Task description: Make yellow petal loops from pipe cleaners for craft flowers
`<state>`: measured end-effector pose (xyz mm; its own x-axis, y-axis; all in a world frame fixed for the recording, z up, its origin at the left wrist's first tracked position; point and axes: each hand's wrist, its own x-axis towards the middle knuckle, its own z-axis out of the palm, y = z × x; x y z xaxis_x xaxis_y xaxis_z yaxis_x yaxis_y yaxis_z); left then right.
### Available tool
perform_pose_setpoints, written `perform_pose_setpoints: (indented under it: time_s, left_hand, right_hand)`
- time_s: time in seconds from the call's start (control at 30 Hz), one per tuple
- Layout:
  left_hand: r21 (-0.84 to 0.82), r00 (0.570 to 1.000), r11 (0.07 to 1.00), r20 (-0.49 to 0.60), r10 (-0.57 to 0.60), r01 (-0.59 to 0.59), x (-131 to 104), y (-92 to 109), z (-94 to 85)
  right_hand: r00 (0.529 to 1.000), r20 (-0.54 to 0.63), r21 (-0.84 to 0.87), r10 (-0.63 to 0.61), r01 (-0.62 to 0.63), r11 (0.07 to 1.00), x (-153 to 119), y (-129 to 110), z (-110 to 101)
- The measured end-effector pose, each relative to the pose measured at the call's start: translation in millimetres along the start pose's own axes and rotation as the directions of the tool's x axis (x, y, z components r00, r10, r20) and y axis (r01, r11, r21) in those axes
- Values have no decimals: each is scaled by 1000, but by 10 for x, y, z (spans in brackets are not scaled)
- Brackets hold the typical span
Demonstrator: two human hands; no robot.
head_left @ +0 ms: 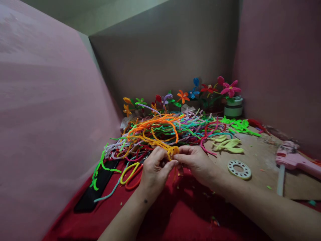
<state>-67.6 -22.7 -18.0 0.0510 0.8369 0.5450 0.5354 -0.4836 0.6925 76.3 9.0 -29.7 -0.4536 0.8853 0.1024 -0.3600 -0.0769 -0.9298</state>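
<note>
Both hands meet at the front of a heap of coloured pipe cleaners [185, 130]. Between their fingertips is a yellow-orange pipe cleaner [173, 150], bent into small loops. My left hand [157, 167] is closed, thumb and fingers pinching it from the left. From the right, my right hand [193, 162] pinches the same piece, its thumb close to the left thumb. The exact grip is partly hidden behind the fingers. Just left of my left hand lie scissors with yellow and red handle loops [129, 175], their blades under the heap.
Pipe-cleaner flowers [183, 96] stand behind the heap, near a striped pot [233, 107]. At right are a pink glue gun [291, 157], a pale holed ring [239, 169] and yellow-green petals [229, 145]. A black phone [86, 201] lies left on the red cloth [100, 224].
</note>
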Motion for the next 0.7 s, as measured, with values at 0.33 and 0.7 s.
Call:
perform_pose_setpoints:
  time_s: [0.33,0.7]
  left_hand:
    - [-49,966,997,254,-41,55,18,9,-87]
    - [-158,887,960,441,-140,230,36,60,-182]
  right_hand:
    - [993,92,113,80,-91,989,27,-32,-32]
    - [978,76,276,195,-208,938,42,-54,-59]
